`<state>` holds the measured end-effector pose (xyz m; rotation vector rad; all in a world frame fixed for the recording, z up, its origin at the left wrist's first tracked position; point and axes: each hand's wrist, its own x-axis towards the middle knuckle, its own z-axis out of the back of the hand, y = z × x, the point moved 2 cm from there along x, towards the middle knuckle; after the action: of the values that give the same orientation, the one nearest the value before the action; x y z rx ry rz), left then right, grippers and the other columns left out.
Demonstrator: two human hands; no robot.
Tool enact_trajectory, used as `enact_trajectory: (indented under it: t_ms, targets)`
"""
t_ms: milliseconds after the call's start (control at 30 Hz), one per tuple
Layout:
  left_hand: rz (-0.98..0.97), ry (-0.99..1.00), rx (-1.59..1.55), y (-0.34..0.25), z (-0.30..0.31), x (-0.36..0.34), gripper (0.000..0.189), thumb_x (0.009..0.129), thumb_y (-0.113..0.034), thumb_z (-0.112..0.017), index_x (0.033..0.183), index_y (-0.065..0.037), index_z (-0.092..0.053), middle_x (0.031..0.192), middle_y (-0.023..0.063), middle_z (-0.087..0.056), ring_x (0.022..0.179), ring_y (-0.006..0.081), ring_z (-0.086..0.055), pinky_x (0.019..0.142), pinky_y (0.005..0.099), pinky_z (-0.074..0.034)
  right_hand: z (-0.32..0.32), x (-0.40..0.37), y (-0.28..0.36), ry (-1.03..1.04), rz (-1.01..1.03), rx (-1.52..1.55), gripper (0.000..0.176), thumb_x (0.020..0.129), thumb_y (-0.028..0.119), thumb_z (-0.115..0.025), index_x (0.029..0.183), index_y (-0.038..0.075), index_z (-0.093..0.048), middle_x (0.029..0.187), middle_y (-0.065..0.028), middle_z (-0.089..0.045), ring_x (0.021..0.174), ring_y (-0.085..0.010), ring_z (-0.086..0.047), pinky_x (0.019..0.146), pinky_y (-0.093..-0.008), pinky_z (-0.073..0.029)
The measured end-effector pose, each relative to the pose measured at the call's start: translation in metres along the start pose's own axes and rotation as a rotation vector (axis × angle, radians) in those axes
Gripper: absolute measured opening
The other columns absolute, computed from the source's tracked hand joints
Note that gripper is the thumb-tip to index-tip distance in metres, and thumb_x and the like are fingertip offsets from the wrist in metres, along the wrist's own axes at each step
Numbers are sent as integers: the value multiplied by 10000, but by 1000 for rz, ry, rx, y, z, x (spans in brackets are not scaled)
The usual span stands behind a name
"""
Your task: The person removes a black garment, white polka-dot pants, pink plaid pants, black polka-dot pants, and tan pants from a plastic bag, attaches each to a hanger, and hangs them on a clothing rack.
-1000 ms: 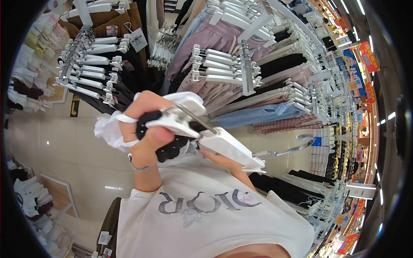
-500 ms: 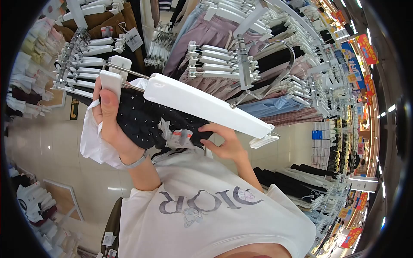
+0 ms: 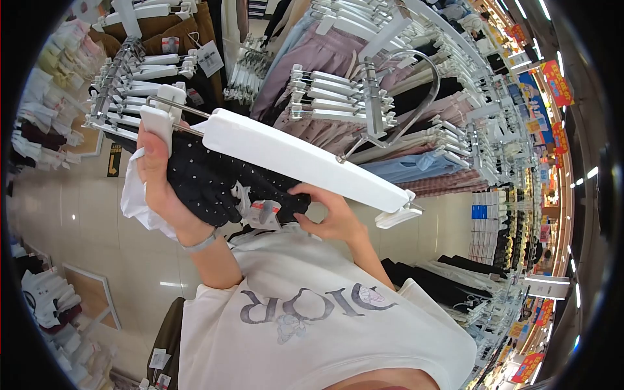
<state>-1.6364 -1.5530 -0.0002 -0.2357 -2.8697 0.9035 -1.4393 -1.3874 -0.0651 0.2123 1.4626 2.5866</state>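
A white clip hanger (image 3: 296, 156) with a curved metal hook slants down to the right across the view. My left hand (image 3: 162, 188), at its left end, has its thumb pressed on the white clip, fingers behind. Black fabric with small white dots (image 3: 205, 172) hangs beneath the hanger beside this hand. White cloth (image 3: 134, 207) bunches around the outer side of the hand. My right hand (image 3: 335, 218) pinches the right edge of the dotted fabric between thumb and fingers, below the hanger bar. A paper tag (image 3: 263, 214) lies on the fabric. The right-end clip (image 3: 398, 216) holds nothing.
Ahead stand racks of trousers, including lilac ones (image 3: 318, 55) and brown ones (image 3: 175, 36), on white hangers. Black garments (image 3: 432, 279) hang to the right. White clothing (image 3: 52, 296) is at the left. A framed board (image 3: 91, 296) stands on the tiled floor (image 3: 143, 260).
The hanger's left end and my left hand have shifted slightly left. My right hand has moved a little left and down with the fabric edge. Both grips remain.
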Motion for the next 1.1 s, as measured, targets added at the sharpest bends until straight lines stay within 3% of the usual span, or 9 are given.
enact_trajectory:
  t_ms: [333,533,600,767,867,900,1000,1033,1100]
  targets:
    - [145,-65,-135,11,-16,-11,428,975,-364,-599,1181,10,-579,995,80,-632,867,185,-632,786,321,-521,-2,-11,-11,164,-210,-87,315,738,41,-741,1037,-4,-654,1140,-106,-630,943,-221,-616,880,-340,-488]
    - [220,-56,-161,12,-17,1,392,987,-387,-573,1111,-18,-610,996,84,-658,869,198,-649,775,321,-526,10,-28,-10,85,96,221,292,813,190,-753,954,-51,-665,1338,-198,-485,1204,-331,-497,1003,-393,-411]
    - [172,-71,-61,6,-29,4,389,986,-390,-572,1101,-21,-610,997,91,-662,861,203,-653,766,326,-527,39,-38,-11,6,191,438,357,866,300,-736,907,-50,-675,1446,-233,-383,1333,-393,-398,1051,-498,-368]
    - [39,58,147,29,-2,12,287,978,-253,-614,1135,-14,-587,907,73,-644,797,141,-634,711,254,-510,77,-51,42,-255,381,688,376,941,319,-644,838,-39,-695,1485,-308,-294,1366,-440,-374,1023,-553,-396]
    - [76,-11,105,35,-17,7,344,979,-270,-612,1179,7,-573,906,73,-642,786,146,-633,703,257,-507,96,-57,41,-181,335,606,411,929,357,-641,819,-35,-694,1428,-320,-386,1308,-451,-434,1029,-526,-389]
    - [76,-23,119,35,-17,7,363,978,-278,-614,1191,12,-569,928,79,-643,793,146,-633,708,258,-507,100,-58,45,-269,316,442,445,923,393,-633,779,-26,-670,1231,-294,-554,1155,-417,-522,964,-482,-411]
    - [92,-15,159,34,-15,10,400,970,-283,-619,1218,25,-560,1008,98,-641,850,153,-630,756,265,-504,99,-56,52,-373,271,207,494,926,441,-616,693,6,-638,1075,-239,-611,1027,-346,-531,887,-465,-410]
    - [113,17,172,32,-7,14,398,964,-272,-622,1220,27,-560,1042,106,-638,892,159,-627,792,272,-500,95,-47,63,-442,339,128,482,927,424,-603,687,7,-630,882,-168,-606,888,-282,-491,815,-405,-354]
    - [51,66,256,28,1,21,380,957,-232,-610,1225,32,-557,1120,132,-628,997,188,-615,884,305,-487,92,-43,73,-479,345,20,463,928,397,-591,692,1,-631,864,-168,-606,892,-288,-503,806,-411,-367]
